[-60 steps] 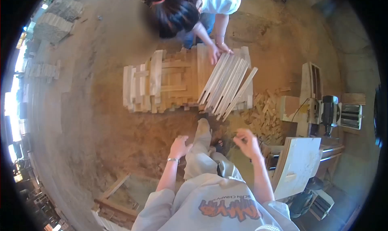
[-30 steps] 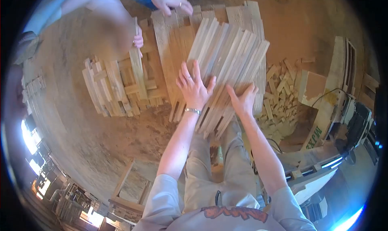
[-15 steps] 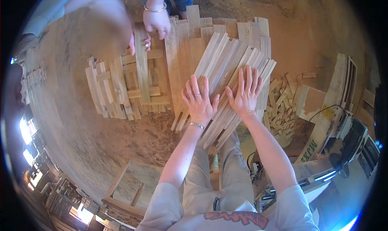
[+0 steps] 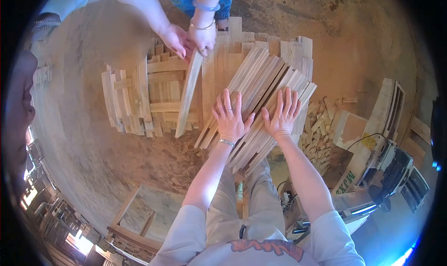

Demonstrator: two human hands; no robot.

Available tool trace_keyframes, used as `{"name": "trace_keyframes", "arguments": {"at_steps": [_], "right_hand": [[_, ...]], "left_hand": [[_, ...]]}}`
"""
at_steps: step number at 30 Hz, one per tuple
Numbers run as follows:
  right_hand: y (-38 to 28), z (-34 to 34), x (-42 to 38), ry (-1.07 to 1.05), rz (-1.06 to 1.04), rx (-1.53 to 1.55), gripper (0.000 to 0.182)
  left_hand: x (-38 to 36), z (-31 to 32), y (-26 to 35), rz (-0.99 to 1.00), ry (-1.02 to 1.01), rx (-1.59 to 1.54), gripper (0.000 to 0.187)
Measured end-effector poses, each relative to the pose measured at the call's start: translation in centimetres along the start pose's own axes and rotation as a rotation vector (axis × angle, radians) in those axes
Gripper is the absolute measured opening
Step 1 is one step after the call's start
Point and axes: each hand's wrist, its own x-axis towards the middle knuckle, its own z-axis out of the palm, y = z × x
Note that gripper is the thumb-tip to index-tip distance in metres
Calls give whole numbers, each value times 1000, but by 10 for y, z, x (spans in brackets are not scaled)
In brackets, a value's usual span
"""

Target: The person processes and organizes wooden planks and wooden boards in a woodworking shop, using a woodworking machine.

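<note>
Left hand (image 4: 231, 124) and right hand (image 4: 281, 119) lie flat on slanted wooden strips (image 4: 249, 75).
Fingers spread, neither grasps anything; the strips rest on a wider stack of boards (image 4: 235, 30), a dark gap now showing more clearly between them. Left of the strips, a co-worker's hand (image 4: 202, 37) grips a loose board (image 4: 188, 98), which slants more than before.
</note>
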Motion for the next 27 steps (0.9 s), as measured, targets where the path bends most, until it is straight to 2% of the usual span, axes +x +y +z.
{"name": "trace_keyframes", "arguments": {"at_steps": [10,13,16,17,23,27], "right_hand": [[-4,-4,1,29,-24,-42,87],[-3,-4,1,25,-18,-40,87],[-1,-1,0,3,1,-20,87],[-2,0,0,-1,9,-25,86],[-3,-3,1,-11,6,-44,88],[-2,-2,2,44,-22,-19,88]], "left_hand": [[1,-8,0,-21,-4,-98,103],[8,-10,-5,13,81,-114,110],[21,-34,5,-166,-111,-238,119],[28,-44,11,-196,-124,-220,130],[53,-54,16,-295,-409,-193,140],[50,-54,18,-304,-339,-157,141]]}}
